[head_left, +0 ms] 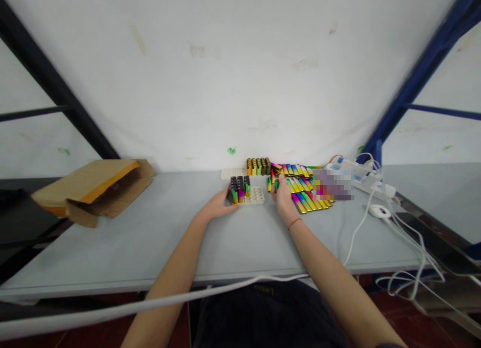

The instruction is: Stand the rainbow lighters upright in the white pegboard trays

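A white tray (256, 197) with round holes lies on the grey table (158, 238), and several multicoloured lighters (240, 189) stand upright in its left part. My left hand (218, 205) rests against the tray's left side, fingers curled at the standing lighters. My right hand (283, 195) reaches into a pile of loose rainbow-coloured lighters (304, 190) lying flat to the right of the tray, and its fingers are closed on a green lighter (277, 184).
A second white tray (231, 174) and a row of upright lighters (258, 166) stand at the back by the white wall. An open cardboard box (93, 190) lies at the left. A power strip (366, 180) and white cables (398, 228) sit at the right.
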{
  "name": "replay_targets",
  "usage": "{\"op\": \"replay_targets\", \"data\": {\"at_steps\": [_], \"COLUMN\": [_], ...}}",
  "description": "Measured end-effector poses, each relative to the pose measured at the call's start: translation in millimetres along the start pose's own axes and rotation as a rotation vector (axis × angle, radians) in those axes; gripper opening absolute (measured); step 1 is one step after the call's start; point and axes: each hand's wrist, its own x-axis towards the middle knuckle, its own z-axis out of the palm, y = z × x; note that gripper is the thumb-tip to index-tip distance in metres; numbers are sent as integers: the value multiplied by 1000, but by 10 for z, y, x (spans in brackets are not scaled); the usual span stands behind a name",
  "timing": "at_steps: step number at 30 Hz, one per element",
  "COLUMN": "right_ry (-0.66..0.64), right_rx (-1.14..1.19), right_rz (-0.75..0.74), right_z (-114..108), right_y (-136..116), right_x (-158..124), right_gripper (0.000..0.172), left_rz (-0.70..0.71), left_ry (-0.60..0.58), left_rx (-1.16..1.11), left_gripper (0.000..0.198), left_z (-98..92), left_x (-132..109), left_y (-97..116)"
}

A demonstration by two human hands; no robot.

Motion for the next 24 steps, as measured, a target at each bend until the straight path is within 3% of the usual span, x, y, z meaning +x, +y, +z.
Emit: {"op": "replay_targets", "data": {"at_steps": [4, 9, 16, 24], "right_ry": [-81, -219, -312, -279], "right_rx": [44, -128, -168, -496], "right_rz": [-139, -280, -251, -416], "right_z": [83, 90, 106, 134], "right_y": [-69, -87, -66, -98], "right_x": [-101, -138, -129, -208], "right_gripper": [42, 32, 36, 31], "left_rz": [8, -9, -16, -13], "left_ry": [0, -11, -9, -4], "left_rx": [-2, 7, 3, 1], "left_gripper": [97, 98, 97, 97], "left_z": [3, 6, 4, 3], "left_x": [1, -4, -10, -9], "left_y": [-10, -9, 19, 5]}}
